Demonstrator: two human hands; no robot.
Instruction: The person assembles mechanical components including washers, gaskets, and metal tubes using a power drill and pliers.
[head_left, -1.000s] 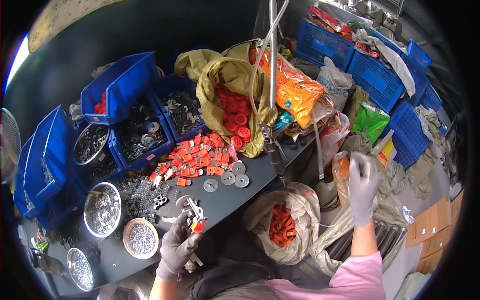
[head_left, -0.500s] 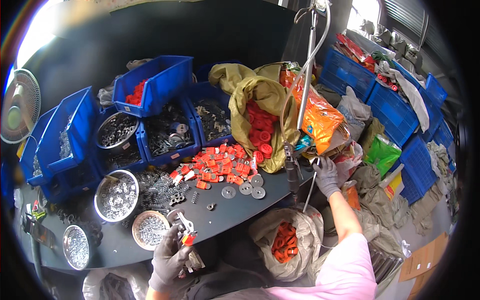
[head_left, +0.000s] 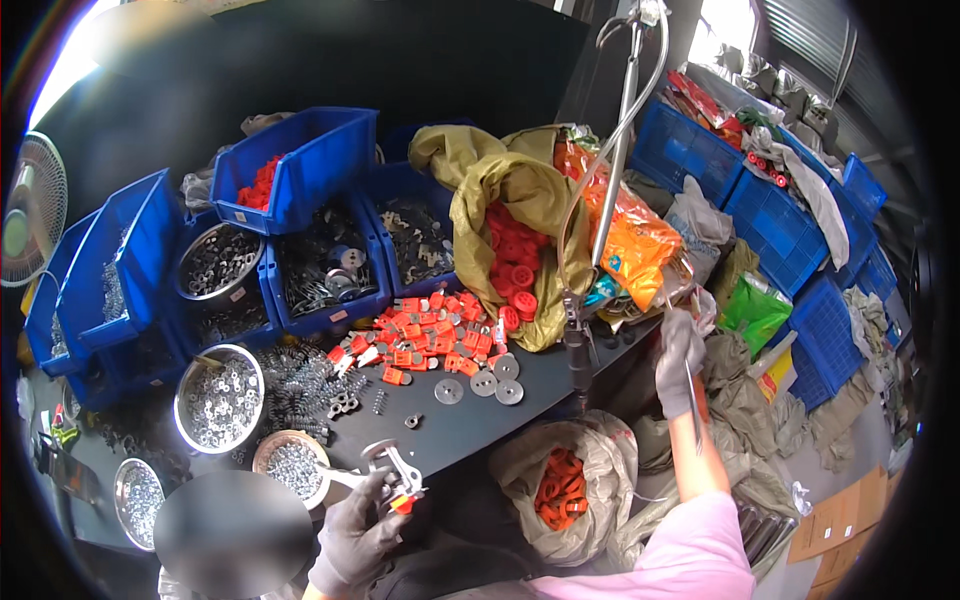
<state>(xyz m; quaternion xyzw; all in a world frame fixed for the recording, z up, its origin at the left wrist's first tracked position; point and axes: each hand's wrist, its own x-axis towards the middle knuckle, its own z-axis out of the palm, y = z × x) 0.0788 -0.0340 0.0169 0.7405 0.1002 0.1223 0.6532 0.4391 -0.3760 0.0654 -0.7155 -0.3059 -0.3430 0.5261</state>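
At the table's front edge my left hand (head_left: 355, 535), in a grey glove, is closed around a metal caster bracket (head_left: 385, 458) with a red-orange tab at its lower end. My right hand (head_left: 680, 365), also gloved, is raised past the table's right edge. Its fingers are closed on a thin metal rod (head_left: 694, 400), which points back along my forearm. Just left of that hand hangs a dark powered driver (head_left: 577, 350). Nearest to the left hand is a small bowl of tiny metal parts (head_left: 322, 490). Loose red-orange tabs (head_left: 430, 335) and round metal discs (head_left: 484, 383) lie beyond it.
Blue bins (head_left: 320, 160) of parts line the back. Springs (head_left: 300, 385) lie beside a steel bowl (head_left: 180, 400). A yellowish sack (head_left: 470, 215) spills red wheels; another sack (head_left: 620, 470) holds orange parts below the table edge. Blue crates (head_left: 775, 230) and bags fill the right.
My right hand has moved right, away from the driver, and the rod has swung from hanging below it to lying along the forearm. My left hand, still holding the bracket, has shifted slightly right.
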